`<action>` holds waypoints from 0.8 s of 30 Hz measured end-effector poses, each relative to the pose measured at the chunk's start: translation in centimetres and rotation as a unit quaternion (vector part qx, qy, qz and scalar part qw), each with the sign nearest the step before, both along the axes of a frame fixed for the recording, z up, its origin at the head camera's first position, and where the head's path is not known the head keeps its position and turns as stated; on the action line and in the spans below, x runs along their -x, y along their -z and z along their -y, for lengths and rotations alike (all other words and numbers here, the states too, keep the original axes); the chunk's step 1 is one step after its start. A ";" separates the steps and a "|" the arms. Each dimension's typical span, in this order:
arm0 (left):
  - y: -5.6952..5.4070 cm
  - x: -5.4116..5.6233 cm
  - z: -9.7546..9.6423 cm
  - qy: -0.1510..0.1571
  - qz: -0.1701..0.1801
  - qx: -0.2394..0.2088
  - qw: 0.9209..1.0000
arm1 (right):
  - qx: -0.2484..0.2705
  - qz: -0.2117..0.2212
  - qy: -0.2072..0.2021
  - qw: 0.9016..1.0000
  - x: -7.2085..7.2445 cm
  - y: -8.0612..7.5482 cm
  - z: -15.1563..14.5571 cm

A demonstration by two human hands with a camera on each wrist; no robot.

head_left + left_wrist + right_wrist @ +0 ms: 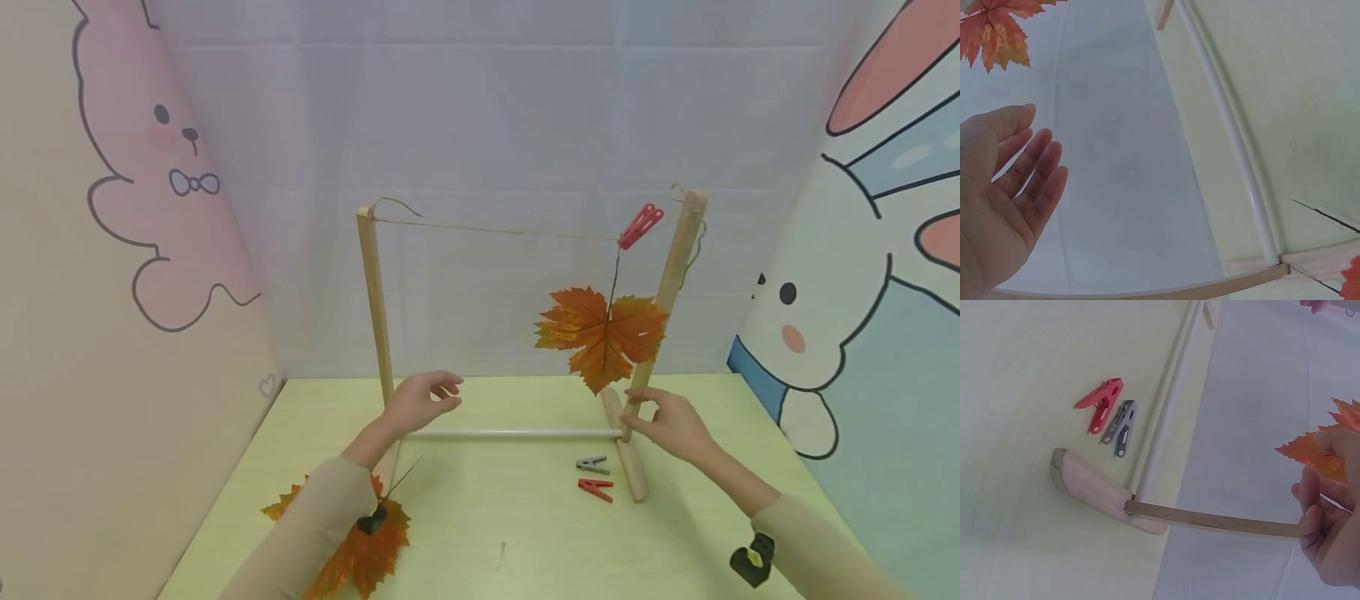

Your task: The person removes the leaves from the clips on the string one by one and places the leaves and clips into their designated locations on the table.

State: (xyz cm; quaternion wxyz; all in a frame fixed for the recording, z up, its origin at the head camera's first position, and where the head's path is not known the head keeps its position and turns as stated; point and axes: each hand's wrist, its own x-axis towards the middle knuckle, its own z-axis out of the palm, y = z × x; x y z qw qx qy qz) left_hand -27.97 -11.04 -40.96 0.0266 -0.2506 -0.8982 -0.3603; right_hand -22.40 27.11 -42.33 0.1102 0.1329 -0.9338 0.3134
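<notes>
My left hand is held in the air by the left post of a wooden frame, fingers loosely bent and nothing in them. My right hand is beside the right post, its loosely bent fingertips overlapping the post in the head view. In the right wrist view the hand hides part of that post. A string runs between the post tops. On it, near the right end, a red clothespin holds an orange artificial maple leaf by its stem.
Grey and red clothespins lie on the table inside the right foot. A white rod joins the posts low down. More orange leaves lie at front left, partly under my left sleeve. A white curtain hangs behind.
</notes>
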 end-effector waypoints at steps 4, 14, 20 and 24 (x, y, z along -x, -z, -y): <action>-1.3 0.0 -1.1 0.021 -0.003 -0.004 1.000 | -0.006 -0.012 -0.006 1.000 -0.2 -1.3 0.0; -4.4 0.5 -3.5 0.067 -0.034 0.013 0.997 | 0.007 -0.067 -0.002 0.998 0.3 -5.7 -0.9; -6.3 1.1 -4.6 0.062 -0.043 0.006 0.997 | -0.001 -0.114 -0.005 0.993 1.0 -8.8 -1.2; -7.4 1.7 -5.2 0.054 -0.066 0.014 0.996 | -0.005 -0.156 -0.020 0.987 1.6 -11.0 -1.0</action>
